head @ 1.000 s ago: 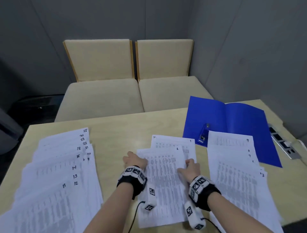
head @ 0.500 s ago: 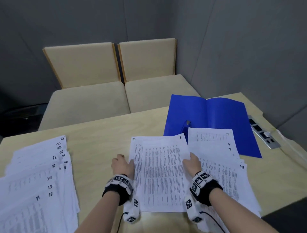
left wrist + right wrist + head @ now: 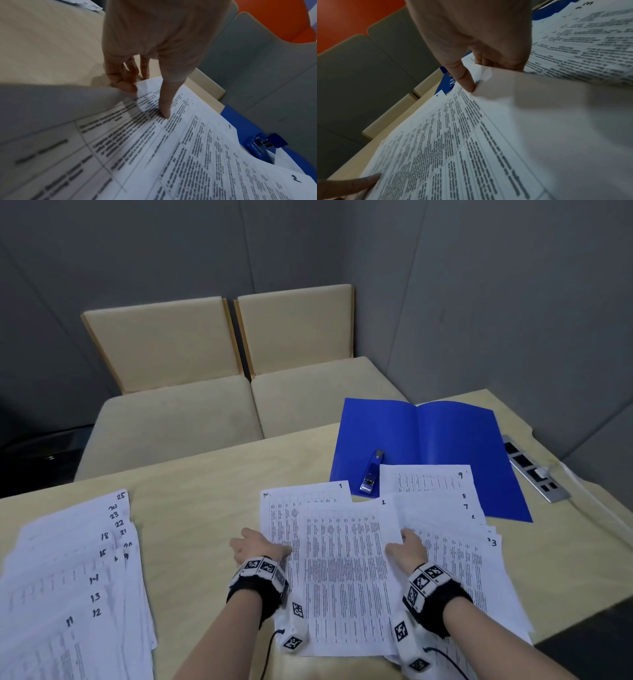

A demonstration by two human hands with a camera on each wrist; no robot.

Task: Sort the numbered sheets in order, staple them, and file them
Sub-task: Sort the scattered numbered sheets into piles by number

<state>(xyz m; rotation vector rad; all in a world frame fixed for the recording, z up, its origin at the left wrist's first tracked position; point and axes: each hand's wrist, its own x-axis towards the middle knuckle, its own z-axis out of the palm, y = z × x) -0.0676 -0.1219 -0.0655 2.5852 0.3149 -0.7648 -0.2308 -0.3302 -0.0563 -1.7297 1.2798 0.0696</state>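
Sheet 1 [image 3: 279,522] lies flat at the table's middle, and sheet 2 [image 3: 346,570] lies on it, shifted right and toward me. My left hand [image 3: 260,542] holds sheet 1 [image 3: 188,121] by its left edge, thumb [image 3: 165,108] pressed on top and fingers at the edge. My right hand [image 3: 404,539] pinches the right edge of sheet 2 [image 3: 453,135], with the thumb [image 3: 465,81] on top and the fingers curled beneath. A fanned pile [image 3: 452,546] numbered 3 to 9 lies to the right. Another fan [image 3: 68,577], numbered 11 to 25, lies at the left.
An open blue folder [image 3: 445,436] lies at the back right, its near part under the right pile. A blue stapler [image 3: 371,472] rests on its left leaf. A grey power strip [image 3: 534,470] runs along the right table edge. Two beige seats [image 3: 239,405] stand behind the table.
Sheet 2 has slid right and toward me in my right hand, uncovering sheet 1's left strip and top. My head has turned, shifting the whole scene.
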